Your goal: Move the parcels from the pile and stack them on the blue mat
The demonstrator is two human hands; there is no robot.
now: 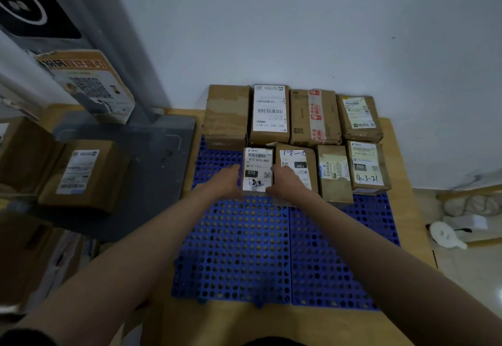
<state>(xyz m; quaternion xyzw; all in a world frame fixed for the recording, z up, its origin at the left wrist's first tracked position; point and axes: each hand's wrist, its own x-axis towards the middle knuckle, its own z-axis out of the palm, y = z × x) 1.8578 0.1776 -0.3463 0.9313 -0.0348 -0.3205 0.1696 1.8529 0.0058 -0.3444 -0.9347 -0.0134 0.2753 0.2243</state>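
Observation:
A blue perforated mat (244, 250) lies on a wooden surface. Several brown parcels stand on its far part in two rows against the wall. In the front row a small parcel with a white label reading 070 (257, 167) sits at the left end. My left hand (226, 180) grips its left side and my right hand (285, 182) grips its right side. To its right stands a parcel marked 15H (297, 162), touching my right hand. The pile of parcels (84, 174) is on the left.
A grey metal base and post (152, 150) stand between the pile and the mat. More boxes (35, 258) fill the lower left. A white wall is right behind the rows. On the right, on the floor, lie a white power strip (448, 233) and cables.

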